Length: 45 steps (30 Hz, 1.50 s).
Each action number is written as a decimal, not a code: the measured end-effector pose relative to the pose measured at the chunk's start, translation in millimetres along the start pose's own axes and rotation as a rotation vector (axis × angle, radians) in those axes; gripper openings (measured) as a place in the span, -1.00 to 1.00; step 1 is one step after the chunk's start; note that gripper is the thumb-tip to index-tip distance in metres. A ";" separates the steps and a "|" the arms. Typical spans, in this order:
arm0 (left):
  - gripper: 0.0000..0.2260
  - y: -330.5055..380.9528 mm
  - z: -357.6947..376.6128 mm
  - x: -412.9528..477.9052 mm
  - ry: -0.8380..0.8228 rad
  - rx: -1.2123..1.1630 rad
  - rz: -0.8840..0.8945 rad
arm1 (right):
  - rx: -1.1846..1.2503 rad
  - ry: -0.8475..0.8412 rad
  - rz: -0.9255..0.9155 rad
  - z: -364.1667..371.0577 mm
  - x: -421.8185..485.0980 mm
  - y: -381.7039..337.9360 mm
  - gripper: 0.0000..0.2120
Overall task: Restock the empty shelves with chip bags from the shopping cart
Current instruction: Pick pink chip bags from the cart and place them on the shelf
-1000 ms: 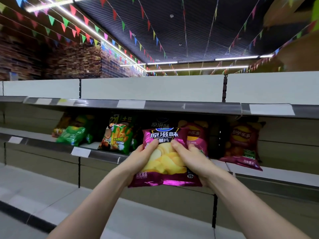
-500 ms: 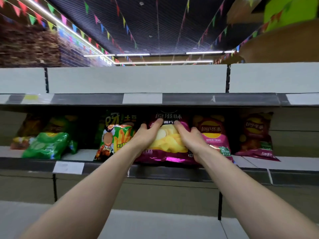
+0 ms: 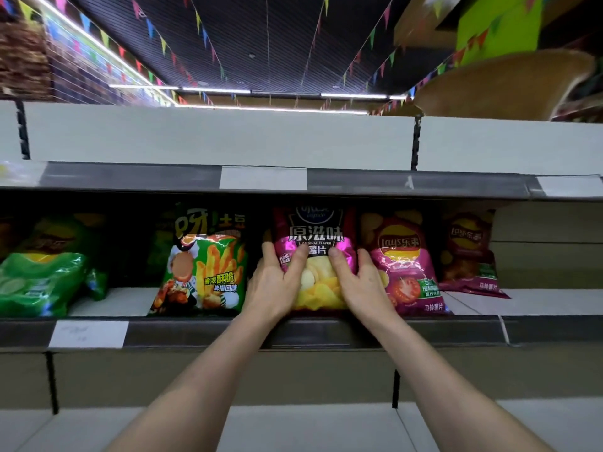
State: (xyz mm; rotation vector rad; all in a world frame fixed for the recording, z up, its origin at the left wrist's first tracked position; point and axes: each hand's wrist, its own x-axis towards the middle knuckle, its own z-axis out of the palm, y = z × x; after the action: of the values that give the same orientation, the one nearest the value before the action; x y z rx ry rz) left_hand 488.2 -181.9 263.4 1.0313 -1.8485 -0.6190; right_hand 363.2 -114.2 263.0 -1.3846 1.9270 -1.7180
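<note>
A magenta chip bag (image 3: 315, 236) with yellow chips printed on it stands upright on the middle shelf (image 3: 424, 331), in the gap between a green fries bag (image 3: 208, 265) and a pink Lay's bag (image 3: 404, 256). My left hand (image 3: 274, 282) grips its left side, thumb on the front. On the other side my right hand (image 3: 357, 285) grips the bag the same way. The shopping cart is out of view.
Further bags stand on the same shelf: a green one (image 3: 39, 275) at far left and a dark red Lay's bag (image 3: 466, 252) at right. The upper shelf edge (image 3: 130, 176) overhangs the bags. A bare lower shelf (image 3: 293, 425) lies under my forearms.
Both hands carried the magenta bag forward from in front of the shelf into the gap between the fries bag and the pink Lay's bag. It now stands on the shelf.
</note>
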 end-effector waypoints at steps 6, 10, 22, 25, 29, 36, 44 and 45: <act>-0.26 5.0 0.8 -7.3 0.182 -0.054 0.091 | -0.027 0.023 -0.066 -2.1 -7.3 -1.8 -0.21; -0.27 16.2 4.4 -2.5 0.328 0.271 0.316 | -0.244 0.068 -0.234 -3.5 -8.3 -5.7 -0.34; -0.33 18.9 12.5 0.3 0.141 0.667 0.463 | -0.507 0.035 -0.347 -1.7 -7.9 9.6 -0.49; -0.38 19.0 1.1 -1.2 0.148 0.571 0.521 | -0.573 0.139 -0.482 -0.5 -10.6 5.6 -0.52; -0.55 5.8 -1.7 -6.0 0.290 0.485 0.580 | -0.684 0.058 -0.617 0.3 -11.4 -1.0 -0.55; -0.61 13.3 -9.7 -13.0 0.192 0.390 0.490 | -0.640 0.011 -0.533 -7.2 -21.1 -18.1 -0.53; -0.72 5.8 -39.5 -58.5 0.480 -0.052 0.144 | -0.126 -0.006 -0.559 15.3 -62.3 -51.8 -0.67; -0.75 0.5 -44.9 -70.6 0.502 -0.136 0.046 | -0.065 -0.057 -0.536 22.4 -71.1 -51.6 -0.68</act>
State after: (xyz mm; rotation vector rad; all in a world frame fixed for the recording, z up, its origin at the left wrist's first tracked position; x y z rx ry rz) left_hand 545.0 -121.4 251.9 0.9484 -1.3675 -0.4043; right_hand 442.0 -70.3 271.7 -2.0951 1.6914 -1.8015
